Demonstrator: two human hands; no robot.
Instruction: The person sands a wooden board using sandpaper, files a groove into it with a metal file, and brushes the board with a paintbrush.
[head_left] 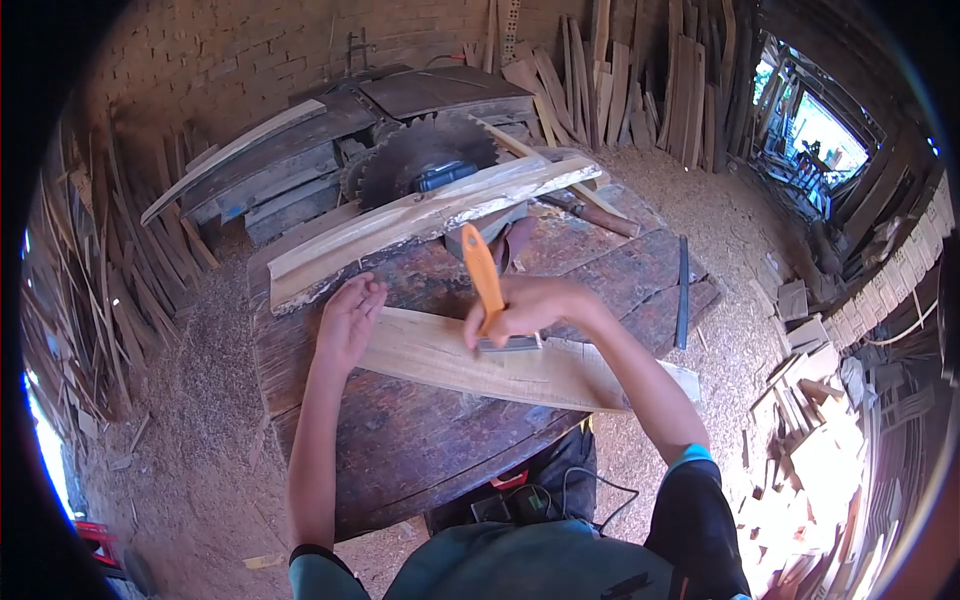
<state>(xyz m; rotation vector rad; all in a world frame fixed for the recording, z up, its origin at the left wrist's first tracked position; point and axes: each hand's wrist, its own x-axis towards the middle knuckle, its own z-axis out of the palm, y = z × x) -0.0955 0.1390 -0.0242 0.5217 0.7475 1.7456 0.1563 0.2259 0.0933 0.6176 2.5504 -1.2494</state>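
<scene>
My right hand (525,310) is closed around a paintbrush (483,270) with an orange handle pointing up and away from me. Its bristle end is down at the face of a pale wooden board (470,365), which lies across the worn workbench (400,440). At the board's left end is my left hand (350,315), fingers loosely bent and apart, with nothing seen in it. Whether that hand touches the board I cannot tell.
Behind the board lies a long rough-edged timber (400,225). A large circular saw blade (400,165) stands beyond it. To the right are a wooden handle (605,220) and a dark flat bar (683,290). Wood strips lean along the walls; sawdust covers the floor.
</scene>
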